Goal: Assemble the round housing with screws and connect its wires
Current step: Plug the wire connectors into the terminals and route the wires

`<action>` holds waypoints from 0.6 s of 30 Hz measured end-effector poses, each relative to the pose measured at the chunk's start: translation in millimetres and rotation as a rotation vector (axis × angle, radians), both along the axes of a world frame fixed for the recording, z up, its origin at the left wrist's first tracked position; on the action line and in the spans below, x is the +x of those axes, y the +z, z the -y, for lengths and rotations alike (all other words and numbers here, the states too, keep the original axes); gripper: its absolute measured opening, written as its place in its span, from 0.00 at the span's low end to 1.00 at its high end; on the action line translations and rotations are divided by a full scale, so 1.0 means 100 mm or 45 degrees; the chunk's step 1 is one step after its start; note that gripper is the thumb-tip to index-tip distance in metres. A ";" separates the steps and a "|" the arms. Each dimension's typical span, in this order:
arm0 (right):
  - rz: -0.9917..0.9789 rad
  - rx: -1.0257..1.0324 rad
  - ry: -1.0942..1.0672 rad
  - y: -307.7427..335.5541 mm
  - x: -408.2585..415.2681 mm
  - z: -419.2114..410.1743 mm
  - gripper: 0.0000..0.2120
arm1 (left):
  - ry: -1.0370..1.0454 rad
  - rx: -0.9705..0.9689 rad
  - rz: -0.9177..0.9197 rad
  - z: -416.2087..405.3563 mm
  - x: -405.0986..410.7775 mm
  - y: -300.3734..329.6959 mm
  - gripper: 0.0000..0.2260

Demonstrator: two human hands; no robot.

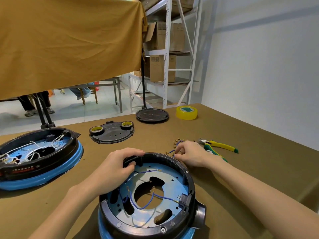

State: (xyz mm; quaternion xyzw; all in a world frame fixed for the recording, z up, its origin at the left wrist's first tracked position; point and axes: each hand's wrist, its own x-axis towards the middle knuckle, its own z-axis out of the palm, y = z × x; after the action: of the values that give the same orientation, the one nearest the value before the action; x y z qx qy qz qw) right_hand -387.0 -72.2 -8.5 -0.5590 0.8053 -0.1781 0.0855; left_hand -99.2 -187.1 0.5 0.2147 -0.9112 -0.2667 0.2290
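Nearest to us on the tabletop (241, 178) sits the round housing (146, 195), open side up, its black ring over a blue skirt and a blue plate inside. Several blue wires (146, 202) loop loosely across that plate, and one runs to the black plug socket (185, 200) at the right wall. Our left hand (117, 168) wraps the far rim of the housing, fingers curled over the edge and thumb inside, a firm grip that steadies it. Our right hand (191, 155) lies just past the rim, its grip narrowed to a pinch on a short blue lead (172, 151) with a brass end, picked from the scatter of small brass terminals (177, 141).

Beside that hand lie the yellow-and-green pliers (219, 146). Farther left stands a second housing (36, 156) with white wires inside. Beyond are a black cover plate (112, 133) carrying two tape rolls, another round black lid (151, 115), and a roll of yellow tape (186, 112) near the far edge.

We judge the wiring step to be under way, with no screwdriver in sight. The risks from here are plain enough: a small terminal can slip from the pinch and drop through the openings in the plate; the loose leads may be fitted to the wrong tab, since they all share one colour; and a wire left lying across the rim could be nipped when a cover goes on.
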 end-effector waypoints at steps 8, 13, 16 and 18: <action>0.087 -0.026 0.103 0.03 -0.03 -0.01 0.09 | 0.006 -0.005 -0.007 -0.01 0.00 0.01 0.20; 0.054 0.019 0.120 0.05 -0.04 -0.02 0.08 | 0.004 -0.003 0.002 -0.02 0.00 0.01 0.20; -0.121 -0.065 0.121 0.04 -0.01 -0.06 0.06 | 0.006 -0.009 0.001 -0.02 0.00 0.02 0.20; -0.205 -0.127 0.081 0.03 -0.02 -0.08 0.06 | 0.004 -0.006 0.002 -0.02 0.00 0.02 0.20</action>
State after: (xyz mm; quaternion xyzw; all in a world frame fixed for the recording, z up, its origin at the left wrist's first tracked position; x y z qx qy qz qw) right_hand -389.0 -64.2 -5.0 -0.6004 0.7815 -0.1697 -0.0020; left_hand -98.8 -185.4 2.1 0.2158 -0.9116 -0.2641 0.2294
